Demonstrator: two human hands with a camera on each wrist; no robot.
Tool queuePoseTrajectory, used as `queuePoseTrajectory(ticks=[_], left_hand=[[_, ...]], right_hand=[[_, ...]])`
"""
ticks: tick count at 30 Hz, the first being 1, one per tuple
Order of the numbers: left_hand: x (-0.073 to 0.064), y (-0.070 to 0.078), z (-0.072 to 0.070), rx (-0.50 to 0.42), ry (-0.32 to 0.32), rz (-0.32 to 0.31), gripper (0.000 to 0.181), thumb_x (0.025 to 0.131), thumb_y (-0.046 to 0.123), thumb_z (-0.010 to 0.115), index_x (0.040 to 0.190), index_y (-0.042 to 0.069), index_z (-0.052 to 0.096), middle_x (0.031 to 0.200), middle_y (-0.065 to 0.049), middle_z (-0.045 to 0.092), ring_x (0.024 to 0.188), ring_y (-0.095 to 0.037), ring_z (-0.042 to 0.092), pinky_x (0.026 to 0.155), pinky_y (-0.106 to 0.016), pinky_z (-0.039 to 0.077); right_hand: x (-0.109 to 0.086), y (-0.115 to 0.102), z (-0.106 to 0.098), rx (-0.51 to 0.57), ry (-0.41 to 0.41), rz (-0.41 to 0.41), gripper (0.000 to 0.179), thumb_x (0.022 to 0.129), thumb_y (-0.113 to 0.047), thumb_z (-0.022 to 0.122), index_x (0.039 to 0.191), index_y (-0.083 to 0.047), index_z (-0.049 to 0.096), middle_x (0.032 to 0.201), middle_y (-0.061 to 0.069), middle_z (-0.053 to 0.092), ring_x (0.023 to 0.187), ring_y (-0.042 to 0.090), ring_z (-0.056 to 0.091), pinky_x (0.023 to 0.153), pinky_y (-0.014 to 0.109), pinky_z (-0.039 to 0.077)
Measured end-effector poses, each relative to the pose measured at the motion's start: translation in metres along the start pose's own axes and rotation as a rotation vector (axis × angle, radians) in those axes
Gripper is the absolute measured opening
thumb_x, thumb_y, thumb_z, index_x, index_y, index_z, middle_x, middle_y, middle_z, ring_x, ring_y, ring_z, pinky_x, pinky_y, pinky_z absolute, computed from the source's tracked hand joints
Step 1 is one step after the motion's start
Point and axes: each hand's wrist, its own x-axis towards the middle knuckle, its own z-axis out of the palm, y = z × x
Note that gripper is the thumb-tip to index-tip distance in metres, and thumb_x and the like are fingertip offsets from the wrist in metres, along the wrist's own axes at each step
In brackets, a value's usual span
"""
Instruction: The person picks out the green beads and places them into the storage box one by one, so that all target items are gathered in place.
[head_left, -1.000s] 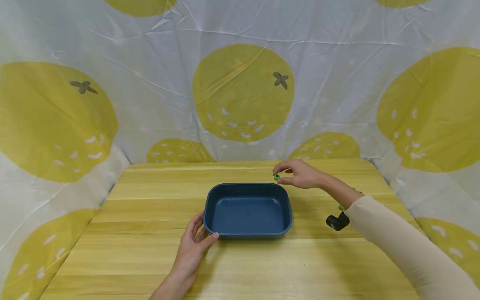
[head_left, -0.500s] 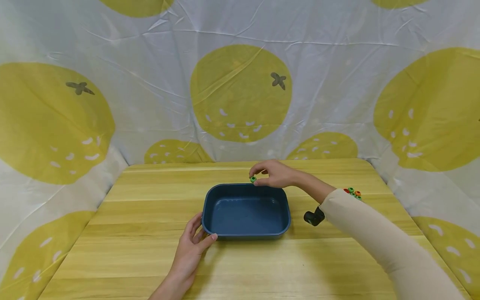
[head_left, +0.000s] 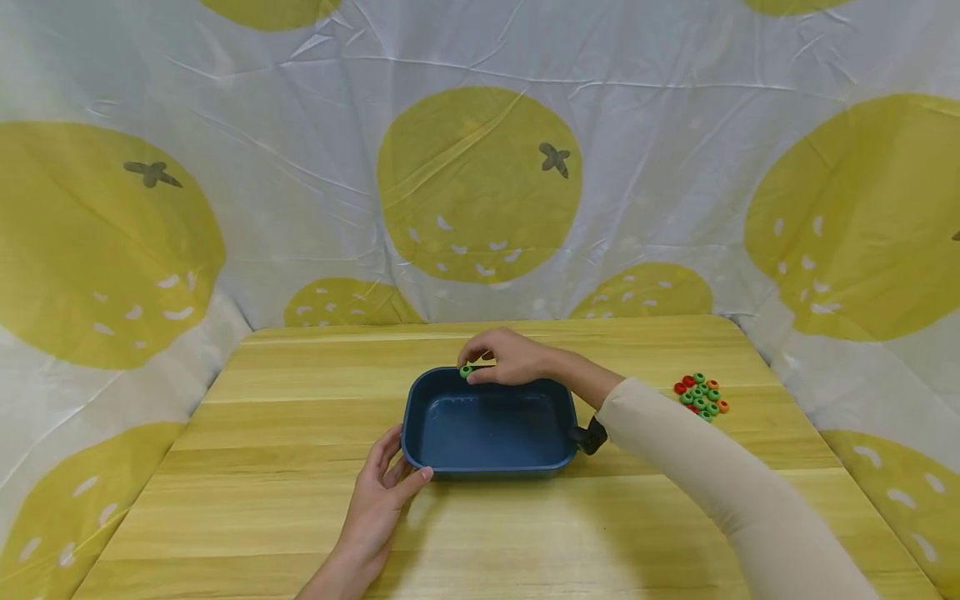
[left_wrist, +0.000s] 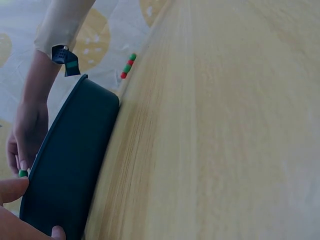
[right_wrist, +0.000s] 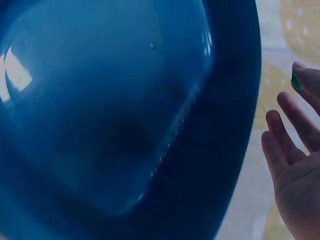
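A dark blue rectangular plastic tub (head_left: 491, 474) stands on the wooden table, with nothing visible inside. My left hand (head_left: 375, 500) holds its near left corner, thumb at the front rim and fingers along the left side. Over the tub's far rim, my right hand (head_left: 510, 360) pinches a small green bead (head_left: 466, 372) between thumb and index finger. The right wrist view shows that green bead (right_wrist: 297, 82) mostly covered by the fingertips, beside the tub's wall (right_wrist: 230, 125).
Several red, green and orange beads (head_left: 700, 396) lie grouped on the table (head_left: 300, 450) to the right of the tub. A black wrist camera (head_left: 591, 436) on the right arm overlaps the tub's right edge. A lemon-patterned cloth (head_left: 480, 183) hangs behind the table.
My right hand has moved left with the green bead, from beyond the tub's far right corner to its far rim. The bead group has come into view. My left hand stays put.
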Motion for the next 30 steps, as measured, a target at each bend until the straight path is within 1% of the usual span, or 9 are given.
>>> queuePoseTrajectory(ticks=[4, 10, 14, 16, 22, 24, 30], left_hand=[[0.0, 0.001, 0.0, 0.009, 0.002, -0.01, 0.079, 0.095, 0.005, 0.075, 0.16, 0.014, 0.031, 0.162, -0.012, 0.032, 0.148, -0.038, 0.032, 0.104, -0.033, 0.047], [-0.001, 0.003, 0.0, 0.009, 0.0, -0.014, 0.078, 0.096, 0.005, 0.074, 0.16, 0.013, 0.03, 0.163, -0.013, 0.031, 0.148, -0.039, 0.032, 0.104, -0.034, 0.047], [-0.002, 0.003, -0.001, 0.008, -0.001, -0.02, 0.078, 0.097, 0.006, 0.073, 0.161, 0.014, 0.029, 0.163, -0.013, 0.031, 0.148, -0.038, 0.032, 0.103, -0.033, 0.048], [-0.002, 0.004, -0.001, 0.01, 0.001, -0.023, 0.078, 0.097, 0.006, 0.073, 0.161, 0.014, 0.03, 0.163, -0.012, 0.031, 0.148, -0.038, 0.032, 0.103, -0.034, 0.048], [-0.001, 0.003, 0.0, 0.023, 0.009, -0.031, 0.077, 0.097, 0.006, 0.073, 0.161, 0.015, 0.03, 0.162, -0.012, 0.032, 0.148, -0.039, 0.032, 0.107, -0.039, 0.046], [0.0, 0.002, 0.0, 0.022, 0.011, -0.032, 0.077, 0.097, 0.005, 0.073, 0.161, 0.015, 0.03, 0.162, -0.012, 0.032, 0.148, -0.038, 0.032, 0.107, -0.039, 0.046], [-0.001, 0.001, 0.0, 0.015, 0.008, -0.029, 0.079, 0.096, 0.005, 0.073, 0.161, 0.015, 0.029, 0.163, -0.012, 0.031, 0.149, -0.038, 0.031, 0.106, -0.036, 0.047]], right_hand=[[0.007, -0.003, 0.007, 0.004, -0.023, -0.014, 0.025, 0.101, -0.013, 0.07, 0.122, -0.001, 0.071, 0.119, 0.004, 0.069, 0.115, 0.019, 0.064, 0.101, 0.041, 0.051], [0.018, -0.007, 0.015, -0.002, -0.048, -0.018, 0.026, 0.101, -0.014, 0.07, 0.124, -0.003, 0.071, 0.117, 0.001, 0.069, 0.111, 0.015, 0.065, 0.097, 0.031, 0.051], [0.025, -0.009, 0.019, -0.004, -0.057, -0.026, 0.027, 0.101, -0.016, 0.07, 0.124, -0.004, 0.071, 0.118, 0.0, 0.069, 0.109, 0.014, 0.065, 0.097, 0.034, 0.052], [0.027, -0.009, 0.02, -0.003, -0.061, -0.027, 0.027, 0.101, -0.016, 0.07, 0.125, -0.004, 0.071, 0.119, 0.001, 0.069, 0.11, 0.016, 0.066, 0.098, 0.036, 0.052], [0.023, -0.011, 0.016, 0.005, -0.068, -0.017, 0.028, 0.1, -0.012, 0.069, 0.126, -0.002, 0.07, 0.125, 0.006, 0.067, 0.118, 0.027, 0.064, 0.102, 0.038, 0.05], [0.02, -0.011, 0.012, 0.009, -0.067, -0.017, 0.028, 0.1, -0.011, 0.07, 0.126, -0.001, 0.07, 0.124, 0.008, 0.068, 0.118, 0.028, 0.063, 0.102, 0.039, 0.05], [0.008, -0.01, 0.002, 0.004, -0.055, -0.015, 0.026, 0.1, -0.01, 0.069, 0.124, 0.0, 0.07, 0.123, 0.011, 0.069, 0.117, 0.027, 0.063, 0.104, 0.044, 0.049]])
